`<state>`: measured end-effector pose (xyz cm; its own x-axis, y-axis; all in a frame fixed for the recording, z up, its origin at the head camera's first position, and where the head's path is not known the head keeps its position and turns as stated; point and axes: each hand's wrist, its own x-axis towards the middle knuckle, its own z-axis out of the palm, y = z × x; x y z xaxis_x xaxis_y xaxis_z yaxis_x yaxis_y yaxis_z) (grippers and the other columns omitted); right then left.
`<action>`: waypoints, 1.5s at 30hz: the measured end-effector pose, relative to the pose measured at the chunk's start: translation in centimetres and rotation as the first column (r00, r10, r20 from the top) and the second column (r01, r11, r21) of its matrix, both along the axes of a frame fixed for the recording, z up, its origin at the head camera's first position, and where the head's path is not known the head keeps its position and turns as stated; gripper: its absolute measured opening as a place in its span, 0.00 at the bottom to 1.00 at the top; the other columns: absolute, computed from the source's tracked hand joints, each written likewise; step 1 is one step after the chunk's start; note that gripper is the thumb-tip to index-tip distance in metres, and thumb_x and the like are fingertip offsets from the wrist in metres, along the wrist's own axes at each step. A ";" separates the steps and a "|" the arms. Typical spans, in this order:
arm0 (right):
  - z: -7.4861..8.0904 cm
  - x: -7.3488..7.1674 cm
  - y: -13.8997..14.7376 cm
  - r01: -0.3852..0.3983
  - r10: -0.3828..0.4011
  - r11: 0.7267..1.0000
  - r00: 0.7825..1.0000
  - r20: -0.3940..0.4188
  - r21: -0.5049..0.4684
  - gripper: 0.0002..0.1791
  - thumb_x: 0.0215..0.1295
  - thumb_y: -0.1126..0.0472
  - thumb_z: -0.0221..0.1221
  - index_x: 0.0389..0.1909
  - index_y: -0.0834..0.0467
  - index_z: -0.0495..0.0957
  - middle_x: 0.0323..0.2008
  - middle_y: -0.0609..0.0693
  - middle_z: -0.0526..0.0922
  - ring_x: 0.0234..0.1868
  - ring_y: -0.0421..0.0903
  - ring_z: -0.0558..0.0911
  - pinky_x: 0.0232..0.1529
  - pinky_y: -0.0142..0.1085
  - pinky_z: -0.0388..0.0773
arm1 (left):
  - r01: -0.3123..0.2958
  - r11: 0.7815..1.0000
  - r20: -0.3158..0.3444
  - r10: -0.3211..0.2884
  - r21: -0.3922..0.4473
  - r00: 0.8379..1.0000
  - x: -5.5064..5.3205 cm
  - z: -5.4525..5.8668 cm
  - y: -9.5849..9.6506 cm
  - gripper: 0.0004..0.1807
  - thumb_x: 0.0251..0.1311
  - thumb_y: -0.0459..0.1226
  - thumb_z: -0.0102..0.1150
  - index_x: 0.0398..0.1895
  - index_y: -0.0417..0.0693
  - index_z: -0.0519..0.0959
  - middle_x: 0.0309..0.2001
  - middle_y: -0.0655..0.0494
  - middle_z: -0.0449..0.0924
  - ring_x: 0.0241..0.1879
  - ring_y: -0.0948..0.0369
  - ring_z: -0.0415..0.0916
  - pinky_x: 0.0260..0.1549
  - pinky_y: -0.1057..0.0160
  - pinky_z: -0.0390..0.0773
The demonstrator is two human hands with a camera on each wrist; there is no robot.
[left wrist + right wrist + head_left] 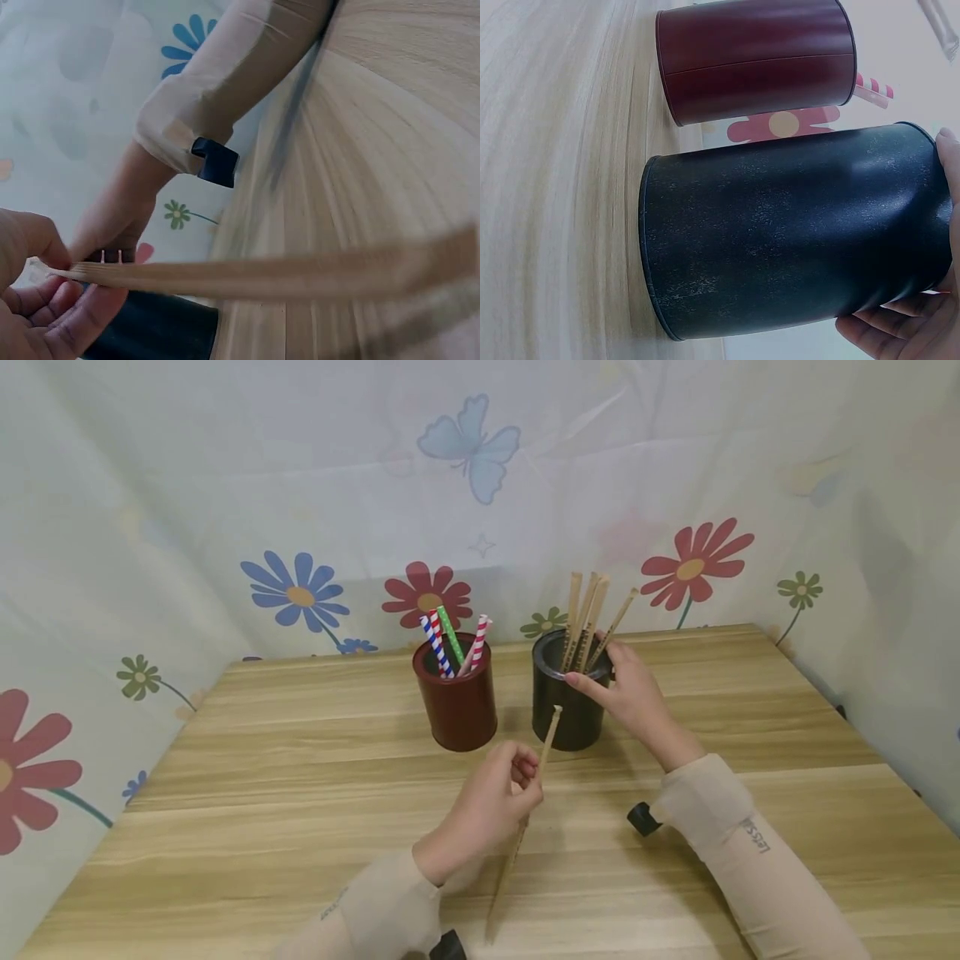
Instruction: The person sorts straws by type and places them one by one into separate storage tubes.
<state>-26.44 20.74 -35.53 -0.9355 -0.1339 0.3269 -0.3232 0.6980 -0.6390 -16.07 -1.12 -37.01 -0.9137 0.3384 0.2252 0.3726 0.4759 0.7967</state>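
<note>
Between thumb and fingers my left hand (491, 797) pinches a straw in a brown paper wrapper (550, 739). It slants over the table, top end overlapping the black cylindrical holder (558, 714) in the head view. In the left wrist view the wrapped straw (300, 279) runs from the fingertips across the picture. My right hand (637, 693) grips the black holder near its rim, thumb on the near side; the right wrist view shows fingers curled against its wall (795, 232). Several brown-wrapped straws (588, 618) stand upright in that holder.
A dark red holder (461, 710) stands left of the black one, with several striped and dotted coloured straws (450, 639) in it. Both are on a wood-grain table (300, 760). A flower-printed cloth (337, 510) hangs behind and at the sides.
</note>
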 end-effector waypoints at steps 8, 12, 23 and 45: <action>0.1 0.0 0.0 -0.005 0.005 1.000 1.000 0.008 0.010 0.49 0.62 0.37 0.57 0.73 0.64 0.52 0.69 0.66 0.62 0.68 0.63 0.64 0.67 0.58 0.62 | -0.013 0.986 -0.064 0.024 0.164 0.998 -0.5 1.4 -0.6 0.10 0.56 0.26 0.56 0.42 0.35 0.72 0.39 0.45 0.74 0.37 0.58 0.74 0.30 0.71 0.77; 0.1 -0.1 0.1 -0.010 0.010 1.000 1.000 0.000 0.009 0.49 0.62 0.38 0.58 0.73 0.64 0.52 0.68 0.66 0.63 0.68 0.63 0.64 0.66 0.57 0.63 | -0.022 0.966 -0.076 0.043 0.257 0.996 -0.8 2.4 -0.8 0.11 0.58 0.25 0.55 0.44 0.35 0.71 0.40 0.43 0.73 0.36 0.59 0.74 0.26 0.72 0.77; 0.0 -0.1 0.1 -0.013 0.013 1.000 1.000 -0.003 0.006 0.49 0.62 0.38 0.58 0.73 0.64 0.53 0.69 0.66 0.62 0.69 0.63 0.63 0.66 0.57 0.63 | -0.025 0.940 -0.127 0.072 0.341 0.989 -1.5 5.0 -1.0 0.12 0.59 0.25 0.56 0.45 0.34 0.71 0.39 0.40 0.75 0.34 0.58 0.76 0.26 0.72 0.78; 0.0 -0.1 0.1 -0.015 0.015 1.000 1.000 0.019 -0.015 0.49 0.62 0.39 0.59 0.73 0.62 0.52 0.69 0.65 0.62 0.67 0.62 0.65 0.65 0.57 0.65 | 0.110 0.906 -0.402 0.071 0.409 0.913 -5.0 10.6 -0.5 0.13 0.62 0.26 0.53 0.49 0.31 0.67 0.43 0.39 0.72 0.34 0.51 0.77 0.29 0.63 0.83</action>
